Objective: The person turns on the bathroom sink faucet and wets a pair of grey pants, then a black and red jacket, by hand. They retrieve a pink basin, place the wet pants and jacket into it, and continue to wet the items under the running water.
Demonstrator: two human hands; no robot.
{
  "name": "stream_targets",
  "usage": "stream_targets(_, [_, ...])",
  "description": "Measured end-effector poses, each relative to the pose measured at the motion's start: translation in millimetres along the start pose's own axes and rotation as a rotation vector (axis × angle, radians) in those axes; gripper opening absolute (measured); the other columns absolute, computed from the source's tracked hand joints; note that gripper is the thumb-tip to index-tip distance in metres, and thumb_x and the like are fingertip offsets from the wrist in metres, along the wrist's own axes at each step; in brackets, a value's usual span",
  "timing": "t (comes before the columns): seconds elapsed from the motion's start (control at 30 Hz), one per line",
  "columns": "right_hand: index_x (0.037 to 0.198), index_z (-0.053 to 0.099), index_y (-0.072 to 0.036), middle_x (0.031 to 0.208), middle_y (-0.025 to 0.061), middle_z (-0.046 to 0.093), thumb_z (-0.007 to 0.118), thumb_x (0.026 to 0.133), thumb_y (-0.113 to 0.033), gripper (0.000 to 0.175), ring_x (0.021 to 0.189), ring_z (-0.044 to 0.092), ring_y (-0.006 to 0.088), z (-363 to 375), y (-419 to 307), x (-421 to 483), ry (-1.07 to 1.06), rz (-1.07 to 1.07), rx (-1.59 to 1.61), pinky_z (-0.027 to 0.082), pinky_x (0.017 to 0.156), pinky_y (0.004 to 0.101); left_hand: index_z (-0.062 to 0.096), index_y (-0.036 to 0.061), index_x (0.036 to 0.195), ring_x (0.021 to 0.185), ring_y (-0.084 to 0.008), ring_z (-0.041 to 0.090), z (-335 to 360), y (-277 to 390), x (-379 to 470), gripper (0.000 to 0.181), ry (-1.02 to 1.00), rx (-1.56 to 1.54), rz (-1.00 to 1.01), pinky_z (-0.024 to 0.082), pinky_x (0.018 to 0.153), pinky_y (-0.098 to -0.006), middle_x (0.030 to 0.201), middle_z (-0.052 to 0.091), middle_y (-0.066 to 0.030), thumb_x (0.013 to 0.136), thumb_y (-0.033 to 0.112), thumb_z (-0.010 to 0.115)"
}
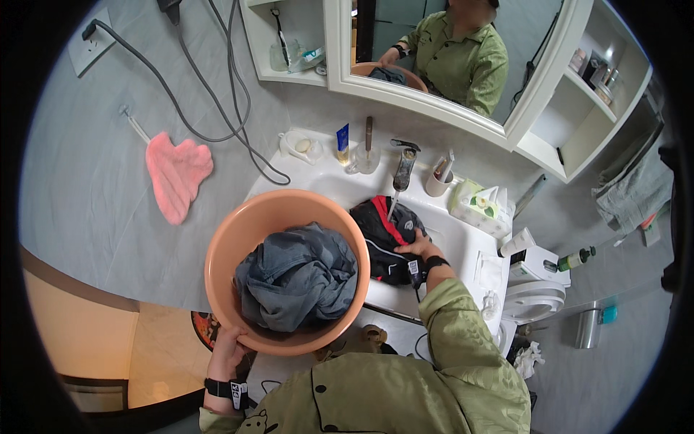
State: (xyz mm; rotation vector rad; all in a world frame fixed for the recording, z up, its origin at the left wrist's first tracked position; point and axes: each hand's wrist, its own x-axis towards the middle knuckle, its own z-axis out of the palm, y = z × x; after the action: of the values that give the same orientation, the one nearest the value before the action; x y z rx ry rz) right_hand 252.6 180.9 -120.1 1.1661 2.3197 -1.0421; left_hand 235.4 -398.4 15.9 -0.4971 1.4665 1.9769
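Observation:
My left hand (232,343) grips the lower left rim of an orange plastic basin (217,260). Bunched dark blue-grey fabric (298,276) lies inside the basin, which overlaps the left part of a white washbasin (455,233). In the washbasin is a black garment with a red stripe (386,238). My right hand (420,247) rests on it with the fingers spread; whether they pinch the cloth is not clear. Water runs from the faucet (404,168) onto the garment.
Along the back of the counter stand a soap dish (301,146), a blue and gold tube (342,144), a glass mug (367,158), a toothbrush cup (439,182) and a tissue pack (480,209). Cables (211,97) and a pink cloth (178,176) hang at left. A toilet (534,301) stands at right.

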Motion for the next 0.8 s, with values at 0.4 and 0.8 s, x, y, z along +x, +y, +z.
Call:
stream_targets(0.4, [0.094,0.065,-0.002,0.080,0.0101,0.067,0.074,0.055,-0.009,0.041,0.075,0.064,0.0237,-1.3,-11.1,-61.4,0.248,-0.357,0.361,0.051,0.074,0.0341,0.043,0.0016,0.126,0.098,-0.0312,0.062,-1.7,1.6,0.5,0.048,0.002,0.012,-0.014,0.056,0.078,-0.0444,0.109,0.057,-0.0129,0.079,0.000,0.052])
stream_targets(0.8, [0.103,0.060,0.001,0.088,0.0081,0.065,0.070,0.055,0.004,0.049,0.075,0.062,0.0206,-110.7,-54.2,-188.8,0.590,-0.386,0.541,0.052,0.072,0.0326,0.042,-0.0027,0.121,0.082,-0.0270,0.068,18.2,29.5,-1.0,0.044,-0.165,0.183,0.023,0.061,0.070,-0.0421,0.096,0.061,-0.0149,0.080,0.008,0.053])
